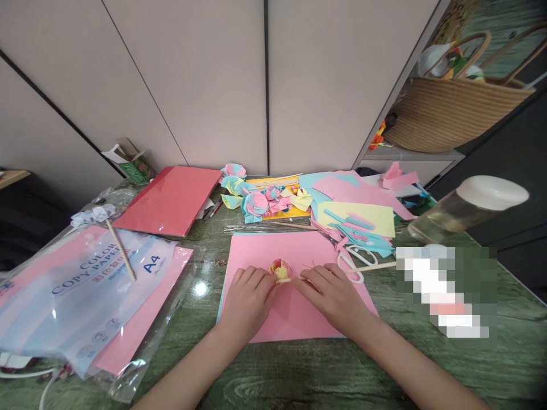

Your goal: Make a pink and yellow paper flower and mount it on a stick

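Over a pink sheet of paper [294,324], both hands hold a thin wooden stick [371,267] level. My left hand [250,296] is closed around its left end, right beside a small yellow and pink paper flower [281,267]. Whether the fingers also press on the flower cannot be seen. My right hand [331,293] pinches the stick a little farther right, and the rest of it sticks out past that hand. Just beyond my right hand lie scissors [363,277] with white handles, partly behind the stick.
Paper flowers [256,202] and cut paper scraps [363,219] cover the back of the table. A red folder [171,199] and a plastic pack of colour paper [98,285] lie left. A white-lidded bottle [470,208] stands right; a woven basket [461,111] sits on a shelf.
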The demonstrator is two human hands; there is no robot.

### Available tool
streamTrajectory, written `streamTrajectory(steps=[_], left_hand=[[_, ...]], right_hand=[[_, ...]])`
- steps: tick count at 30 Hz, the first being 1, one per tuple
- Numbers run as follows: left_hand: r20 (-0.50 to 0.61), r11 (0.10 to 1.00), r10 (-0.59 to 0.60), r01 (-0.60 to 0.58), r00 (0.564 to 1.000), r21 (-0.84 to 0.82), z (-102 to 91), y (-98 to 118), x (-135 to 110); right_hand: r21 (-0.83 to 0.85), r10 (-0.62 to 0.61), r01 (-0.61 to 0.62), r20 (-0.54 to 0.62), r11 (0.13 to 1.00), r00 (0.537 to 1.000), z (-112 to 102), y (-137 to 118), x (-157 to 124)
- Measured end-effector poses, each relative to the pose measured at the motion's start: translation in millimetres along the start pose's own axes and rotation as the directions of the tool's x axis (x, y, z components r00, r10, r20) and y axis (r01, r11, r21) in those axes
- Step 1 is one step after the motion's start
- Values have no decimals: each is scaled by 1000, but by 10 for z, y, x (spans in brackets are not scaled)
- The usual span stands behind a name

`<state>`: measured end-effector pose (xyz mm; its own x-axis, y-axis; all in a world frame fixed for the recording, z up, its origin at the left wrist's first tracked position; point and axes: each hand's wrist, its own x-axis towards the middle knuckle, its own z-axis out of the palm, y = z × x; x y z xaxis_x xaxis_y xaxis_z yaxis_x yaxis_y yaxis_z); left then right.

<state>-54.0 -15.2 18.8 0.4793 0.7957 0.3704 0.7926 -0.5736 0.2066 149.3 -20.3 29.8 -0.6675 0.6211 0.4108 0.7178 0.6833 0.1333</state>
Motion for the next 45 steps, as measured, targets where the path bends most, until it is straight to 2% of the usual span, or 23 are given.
streamTrajectory(steps=[4,9,12,18,22,24,26,29,32,36,40,45], left_hand=[[12,1000,8,-8,1000,-18,5,0,9],[30,997,71,-71,997,16,24,9,4],[37,994,98,-100,994,38,42,27,-11],[2,987,137,-137,991,89,145,54,-43],[-20,984,155,-153,988,93,181,53,-54],[-28,984,161,-158,987,87,182,52,-56],[-30,983,165,-162,986,83,183,51,-57],[-44,982,175,-171,984,79,200,45,-54],[-62,981,179,-173,982,91,214,40,-47],[-72,980,182,-175,981,98,160,61,-40],[-89,989,145,-141,986,48,58,87,-39],[-122,992,86,-96,989,-80,12,87,-41]], right_hand=[[22,-20,19,44,1000,999,-7,93,-24],[76,55,-62,96,995,994,-76,283,-52],[77,176,-180,61,981,983,-73,374,-61],[146,414,-411,10,900,910,80,462,-10],[196,414,-410,18,891,910,233,643,205],[135,443,-442,21,887,896,304,831,388],[5,476,-476,33,879,879,355,1047,593],[-63,483,-481,19,875,876,391,1264,869],[-118,445,-438,34,891,895,436,1189,1051],[-100,250,-235,183,967,951,585,790,1183],[-83,152,-134,285,987,946,742,531,1293],[-107,139,-110,329,988,934,827,472,1415]])
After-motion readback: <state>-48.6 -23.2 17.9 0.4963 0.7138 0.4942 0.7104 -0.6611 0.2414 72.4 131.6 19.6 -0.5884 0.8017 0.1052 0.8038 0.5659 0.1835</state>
